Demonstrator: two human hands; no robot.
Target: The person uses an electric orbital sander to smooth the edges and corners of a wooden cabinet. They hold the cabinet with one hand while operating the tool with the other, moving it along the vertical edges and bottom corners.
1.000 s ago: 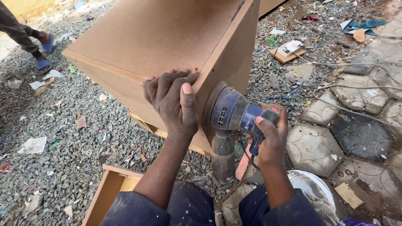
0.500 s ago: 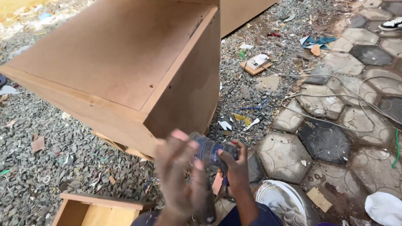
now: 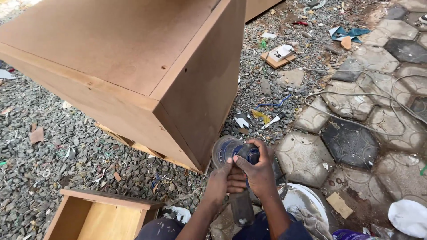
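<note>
**Trainee:** What lies at the left of the work area?

**Instructor:** An open wooden drawer [image 3: 95, 213] rests on loose grey gravel [image 3: 53, 146]. Its inner faces are pale and smooth, its edges square. Above it stands the brown board cabinet [image 3: 133, 66], a large flat-sided box with a matt, fine-fibred surface and a sharp front corner.

**Trainee:** Where is the tool, and how are the hands set?

**Instructor:** The blue orbital sander [image 3: 233, 153] sits just beside the lower corner of the cabinet, its round pad facing the side panel. I cannot tell whether the pad touches the panel. The left hand [image 3: 221, 178] is clamped around the body from below. The right hand [image 3: 258, 171] is closed over the top of the housing. Both hands grip the same tool.

**Trainee:** How is this step best done?

**Instructor:** In my judgement: hold the pad flat to the panel, never tilted on its rim. Apply light, even pressure; the board face scores easily. Ease off near the corner so the edge is not rounded.

**Trainee:** And to the right?

**Instructor:** Hexagonal paving stones [image 3: 351, 142], rough and embossed, with a grey cable [image 3: 356, 124] trailing across them. Route it clear of the pad.
</note>
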